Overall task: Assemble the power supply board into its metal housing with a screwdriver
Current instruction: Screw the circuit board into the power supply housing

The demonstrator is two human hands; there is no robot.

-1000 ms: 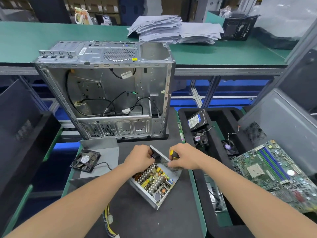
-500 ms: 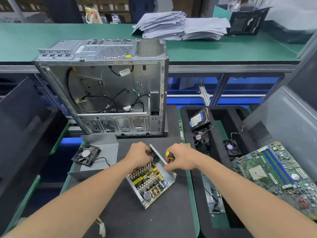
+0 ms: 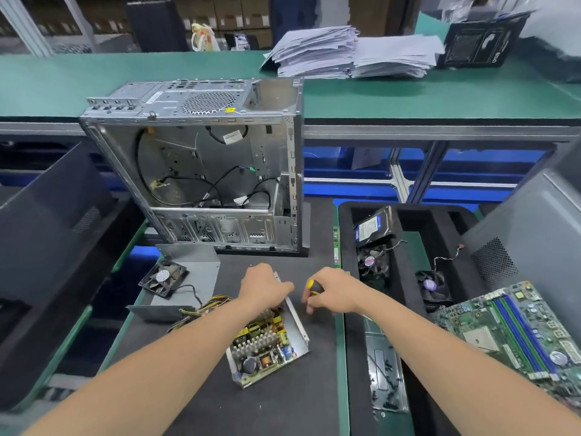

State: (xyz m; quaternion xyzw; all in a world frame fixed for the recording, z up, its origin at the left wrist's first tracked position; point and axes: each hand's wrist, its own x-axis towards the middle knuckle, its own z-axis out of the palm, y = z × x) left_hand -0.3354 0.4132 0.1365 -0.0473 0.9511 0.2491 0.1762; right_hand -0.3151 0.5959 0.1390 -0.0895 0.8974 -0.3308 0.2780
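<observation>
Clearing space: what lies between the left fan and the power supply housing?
A yellow cable bundle and part of the grey cover; the head view shows both.

bare sheet-metal housing (image 3: 295,322), matt black mat (image 3: 283,404), glossy screwdriver handle (image 3: 315,286)

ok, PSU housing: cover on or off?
Off. The power supply board lies exposed from above inside the open-topped metal housing.

Populated power supply board (image 3: 264,344) seated in open grey metal housing (image 3: 298,325), housing laid askew on dark mat (image 3: 283,410), yellow-and-black screwdriver (image 3: 314,287) gripped in right hand (image 3: 336,292) alongside.
</observation>
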